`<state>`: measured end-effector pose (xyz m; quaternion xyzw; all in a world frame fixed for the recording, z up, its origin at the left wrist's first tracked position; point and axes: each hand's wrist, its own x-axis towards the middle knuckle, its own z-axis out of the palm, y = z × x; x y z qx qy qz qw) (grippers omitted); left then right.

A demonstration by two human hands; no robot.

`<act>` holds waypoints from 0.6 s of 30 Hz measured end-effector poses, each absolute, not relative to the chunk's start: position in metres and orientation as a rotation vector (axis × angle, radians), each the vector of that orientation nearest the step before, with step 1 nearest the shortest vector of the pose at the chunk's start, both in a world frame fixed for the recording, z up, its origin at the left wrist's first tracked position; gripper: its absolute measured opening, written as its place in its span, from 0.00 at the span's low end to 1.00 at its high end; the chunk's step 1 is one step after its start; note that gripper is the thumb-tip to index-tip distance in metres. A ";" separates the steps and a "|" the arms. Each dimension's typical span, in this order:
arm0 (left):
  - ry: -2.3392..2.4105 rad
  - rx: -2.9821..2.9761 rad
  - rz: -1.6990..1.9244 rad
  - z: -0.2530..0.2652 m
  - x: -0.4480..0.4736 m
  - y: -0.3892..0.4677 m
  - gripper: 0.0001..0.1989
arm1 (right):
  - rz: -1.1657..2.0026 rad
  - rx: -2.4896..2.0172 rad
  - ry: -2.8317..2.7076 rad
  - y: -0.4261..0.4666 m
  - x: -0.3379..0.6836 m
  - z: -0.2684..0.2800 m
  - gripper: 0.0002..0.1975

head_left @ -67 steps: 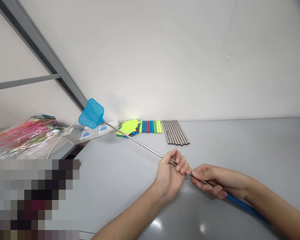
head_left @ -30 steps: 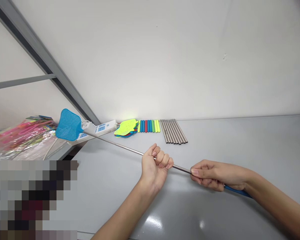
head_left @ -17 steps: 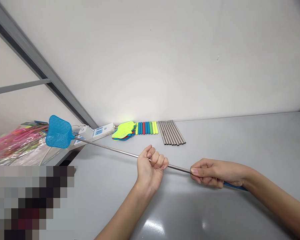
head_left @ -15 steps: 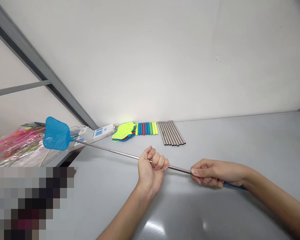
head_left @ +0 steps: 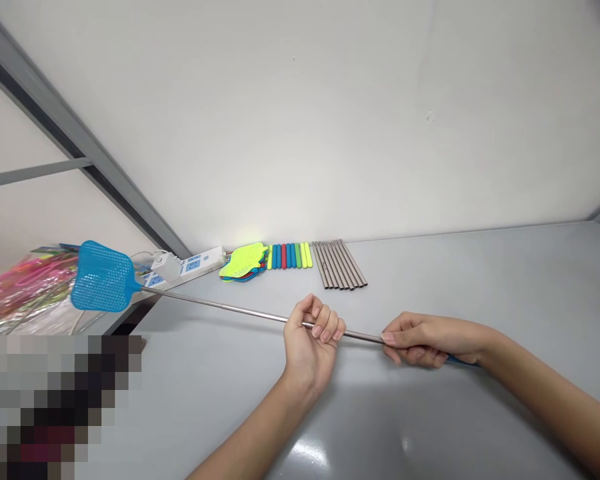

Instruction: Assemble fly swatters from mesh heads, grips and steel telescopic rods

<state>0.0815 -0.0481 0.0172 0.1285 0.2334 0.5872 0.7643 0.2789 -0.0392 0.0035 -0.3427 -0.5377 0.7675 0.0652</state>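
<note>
A fly swatter (head_left: 215,305) with a blue mesh head and a long metal rod stretches across the view above the table. My left hand (head_left: 314,337) is closed around the middle of its rod, palm turned up. Farther right, my right hand (head_left: 425,340) grips the lower end, with the thumb pressed on the metal. A bit of the blue handle (head_left: 463,361) shows behind my right palm; the rest of it is hidden by the hand and wrist. The blue head hangs at the far left, over the table's edge.
Along the wall lie stacked swatter heads (head_left: 245,260), yellow on top, a row of coloured handles (head_left: 287,256) and several metal tubes (head_left: 339,265). A white power strip (head_left: 203,262) sits left of them. Clear-wrapped pink items (head_left: 30,287) are at the far left, on the grey table's (head_left: 220,400) side.
My left hand has shifted slightly right along the rod, its fingers a little looser. The swatter's head has moved a little left and down. My right hand stays at the lower end.
</note>
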 end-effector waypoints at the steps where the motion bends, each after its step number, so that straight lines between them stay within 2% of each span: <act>1: 0.497 0.278 1.268 0.016 0.082 -0.048 0.15 | 2.314 -1.044 -1.620 -0.039 0.279 0.004 0.15; 18: 0.442 0.293 1.114 0.013 0.088 -0.053 0.17 | 2.266 -1.061 -1.578 -0.042 0.271 0.008 0.15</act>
